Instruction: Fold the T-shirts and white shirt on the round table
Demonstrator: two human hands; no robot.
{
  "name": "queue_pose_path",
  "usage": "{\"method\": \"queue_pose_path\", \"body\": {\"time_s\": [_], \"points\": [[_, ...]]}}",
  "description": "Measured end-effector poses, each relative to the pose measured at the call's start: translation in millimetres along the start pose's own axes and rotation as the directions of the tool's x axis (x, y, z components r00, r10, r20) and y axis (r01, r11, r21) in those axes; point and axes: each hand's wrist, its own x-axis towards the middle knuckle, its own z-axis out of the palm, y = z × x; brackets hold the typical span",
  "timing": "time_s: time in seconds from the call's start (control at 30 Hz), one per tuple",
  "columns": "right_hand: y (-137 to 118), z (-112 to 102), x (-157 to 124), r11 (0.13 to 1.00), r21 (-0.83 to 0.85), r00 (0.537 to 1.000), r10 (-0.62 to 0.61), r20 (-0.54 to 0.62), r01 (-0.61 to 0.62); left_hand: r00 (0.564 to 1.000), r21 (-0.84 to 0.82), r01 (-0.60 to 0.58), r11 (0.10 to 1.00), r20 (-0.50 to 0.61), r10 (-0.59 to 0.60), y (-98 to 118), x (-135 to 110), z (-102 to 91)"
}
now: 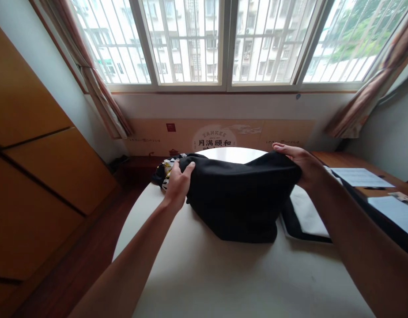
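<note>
A black garment hangs stretched between my two hands above a round white table. My left hand grips its left top edge with the fingers curled over the cloth. At the garment's right top edge, my right hand is closed on the fabric, its fingers partly hidden behind it. The lower part of the garment rests on the tabletop. A yellow, white and black patterned cloth lies just behind my left hand.
A flat black and white item lies on the table's right edge. A wooden desk with papers stands at the right. Orange cabinets line the left wall. Windows with curtains run along the back, above a printed cardboard panel.
</note>
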Motion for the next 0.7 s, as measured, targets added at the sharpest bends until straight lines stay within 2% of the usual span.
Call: {"method": "queue_pose_path", "body": {"time_s": [0.1, 0.17, 0.23, 0.3, 0.33, 0.4, 0.43, 0.5, 0.57, 0.6, 0.63, 0.7], "points": [[2, -14, 9, 0.979, -0.156, 0.983, -0.149, -0.105, 0.132, 0.998, 0.216, 0.031, 0.976, 0.047, -0.043, -1, 5, -8.9], [9, -21, 16, 0.922, -0.330, 0.959, -0.256, -0.124, 0.204, 0.996, 0.403, 0.034, 0.914, 0.063, -0.064, -2, 10, -16.0], [17, -23, 20, 0.788, -0.562, 0.925, -0.366, -0.102, 0.250, 0.997, 0.627, 0.012, 0.779, 0.049, -0.055, -3, 11, -20.9], [24, -19, 19, 0.559, -0.770, 0.904, -0.423, 0.055, 0.308, 0.999, 0.820, -0.046, 0.571, 0.034, 0.032, -2, 7, -20.6], [27, -16, 17, 0.426, -0.828, 0.897, -0.400, 0.188, 0.364, 0.993, 0.877, -0.102, 0.470, 0.062, 0.100, -2, 2, -18.1], [35, -6, 11, 0.196, -0.843, 0.859, -0.239, 0.453, 0.500, 0.953, 0.906, -0.263, 0.332, 0.190, 0.235, -1, -11, -9.5], [40, -2, 8, 0.107, -0.831, 0.836, -0.130, 0.533, 0.546, 0.916, 0.885, -0.364, 0.291, 0.285, 0.282, -1, -19, -4.2], [51, 7, 3, -0.019, -0.825, 0.825, 0.048, 0.563, 0.565, 0.831, 0.809, -0.540, 0.234, 0.469, 0.299, -4, -32, 5.5], [60, 14, 1, -0.060, -0.835, 0.833, 0.138, 0.536, 0.547, 0.770, 0.730, -0.637, 0.246, 0.612, 0.179, -9, -40, 11.3], [63, 17, 0, -0.027, -0.834, 0.828, 0.144, 0.543, 0.551, 0.755, 0.704, -0.643, 0.303, 0.649, 0.093, -11, -40, 12.5], [65, 21, -1, 0.038, -0.824, 0.816, 0.118, 0.566, 0.566, 0.751, 0.690, -0.616, 0.381, 0.660, 0.020, -13, -40, 12.9], [61, 27, -4, 0.192, -0.776, 0.795, -0.033, 0.606, 0.600, 0.756, 0.660, -0.528, 0.534, 0.651, -0.058, -13, -34, 11.9]]}}
